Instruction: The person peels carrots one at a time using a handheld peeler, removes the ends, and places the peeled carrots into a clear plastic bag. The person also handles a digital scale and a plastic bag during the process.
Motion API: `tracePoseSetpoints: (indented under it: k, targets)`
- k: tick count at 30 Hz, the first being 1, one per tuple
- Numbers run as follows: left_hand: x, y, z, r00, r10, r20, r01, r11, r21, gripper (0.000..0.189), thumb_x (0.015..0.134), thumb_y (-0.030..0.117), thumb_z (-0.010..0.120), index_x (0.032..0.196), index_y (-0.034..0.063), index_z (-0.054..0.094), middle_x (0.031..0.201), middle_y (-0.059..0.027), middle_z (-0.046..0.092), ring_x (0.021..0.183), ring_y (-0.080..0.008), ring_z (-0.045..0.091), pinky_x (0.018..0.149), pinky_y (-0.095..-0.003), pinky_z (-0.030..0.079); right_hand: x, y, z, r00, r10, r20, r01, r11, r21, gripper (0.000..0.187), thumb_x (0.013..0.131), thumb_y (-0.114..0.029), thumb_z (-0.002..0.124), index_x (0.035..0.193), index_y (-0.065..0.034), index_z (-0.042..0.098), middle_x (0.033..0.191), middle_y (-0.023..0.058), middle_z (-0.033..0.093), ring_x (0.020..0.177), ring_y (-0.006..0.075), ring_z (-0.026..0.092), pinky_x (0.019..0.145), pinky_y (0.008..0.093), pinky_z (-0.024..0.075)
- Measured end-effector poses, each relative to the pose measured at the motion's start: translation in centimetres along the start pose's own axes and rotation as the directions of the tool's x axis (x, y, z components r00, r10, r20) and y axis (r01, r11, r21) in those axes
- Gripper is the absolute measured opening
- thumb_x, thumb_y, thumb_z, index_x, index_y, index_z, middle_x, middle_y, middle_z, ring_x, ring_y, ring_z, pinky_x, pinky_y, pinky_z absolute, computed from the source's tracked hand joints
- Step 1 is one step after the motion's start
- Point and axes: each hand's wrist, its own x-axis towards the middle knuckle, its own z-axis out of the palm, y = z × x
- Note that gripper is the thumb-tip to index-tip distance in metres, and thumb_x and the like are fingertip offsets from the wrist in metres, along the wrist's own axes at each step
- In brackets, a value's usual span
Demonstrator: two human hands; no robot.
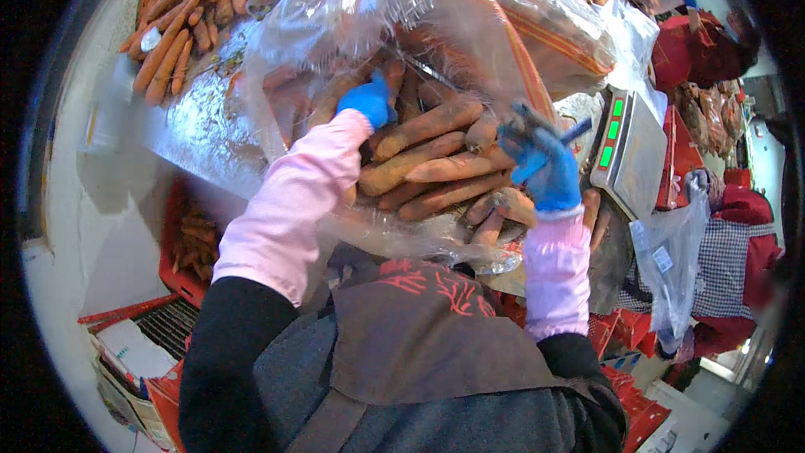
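My left hand (368,102), in a blue glove and pink sleeve cover, reaches among the carrots (434,129) in a large clear plastic bag (352,9) with orange stripes. Its fingertips are beside an upright carrot (395,78); whether they grip it is hidden. My right hand (546,163), also blue-gloved and soiled dark at the fingers, is raised at the right side of the open bag. A slim blue handle (575,132) sticks out from its curled fingers; the tool's other end cannot be made out. Short broken carrot pieces (500,211) lie just below this hand.
More carrots (182,19) are heaped at the upper left on a metal tabletop (207,119). To the right stands a digital scale (635,145). A red crate (179,251) holds carrots at lower left. Co-workers (729,245) are at the right, near a hanging clear bag (670,251).
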Motion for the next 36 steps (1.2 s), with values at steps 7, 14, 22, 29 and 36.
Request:
tracePoseSetpoints:
  k: [7,14,22,29,36]
  targets:
    - [-11.5,0.6,-0.4,0.878,0.446,0.173,0.166,0.054,-0.985,0.051,0.079,0.012,0.057,0.127,0.0032,0.042,0.101,-0.0126,0.061,0.082,-0.0183,0.064,0.068,-0.026,0.053,-9.5,3.7,-2.6,0.988,0.096,-0.123,-0.094,0.995,0.019,0.039,0.088,-0.014,0.051,0.122,0.0034,0.05,0.108,0.0175,0.061,0.067,0.0174,0.06,0.055,0.0258,0.0483]
    - [-17.6,3.2,5.3,0.78,0.511,0.361,0.509,-0.183,-0.841,0.046,0.088,0.033,0.051,0.119,-0.0007,0.05,0.077,-0.0078,0.063,0.057,-0.0132,0.059,0.044,-0.0212,0.045,-9.4,4.2,1.9,0.968,0.176,-0.181,-0.207,0.963,-0.171,0.03,0.09,-0.018,0.05,0.117,-0.0043,0.057,0.071,-0.001,0.058,0.043,0.0044,0.038,0.038,0.0188,0.0292]
    - [-20.2,4.8,5.7,0.818,0.513,0.26,0.213,0.149,-0.966,0.058,0.083,0.046,0.057,0.122,0.0029,0.048,0.083,-0.0083,0.063,0.062,-0.0141,0.06,0.053,-0.0234,0.048,-7.7,4.0,6.4,0.984,0.174,-0.048,-0.18,0.943,-0.278,0.041,0.081,-0.016,0.061,0.12,-0.0053,0.055,0.083,-0.0039,0.063,0.05,-0.0006,0.039,0.044,0.014,0.0283]
    - [-21.7,6.5,5.8,0.927,0.375,-0.019,-0.204,0.461,-0.863,0.058,0.075,0.028,0.072,0.121,-0.0002,0.05,0.098,-0.0107,0.064,0.085,-0.0168,0.06,0.074,-0.0309,0.049,-8.9,1.2,4.7,0.942,0.13,0.31,0.02,0.899,-0.438,0.054,0.077,-0.005,0.058,0.13,-0.0005,0.045,0.124,0.0053,0.053,0.101,0.0129,0.055,0.077,0.0235,0.0479]
    - [-21.6,6.5,6.9,0.926,0.375,0.026,-0.187,0.518,-0.835,0.056,0.072,0.026,0.074,0.117,-0.0012,0.054,0.102,-0.0134,0.064,0.091,-0.0184,0.06,0.081,-0.0319,0.047,-10.1,2.1,2.8,0.955,-0.046,0.292,0.295,0.223,-0.929,0.065,0.068,0.012,0.046,0.131,-0.0043,0.044,0.12,0.0155,0.055,0.108,0.0263,0.055,0.088,0.0345,0.0457]
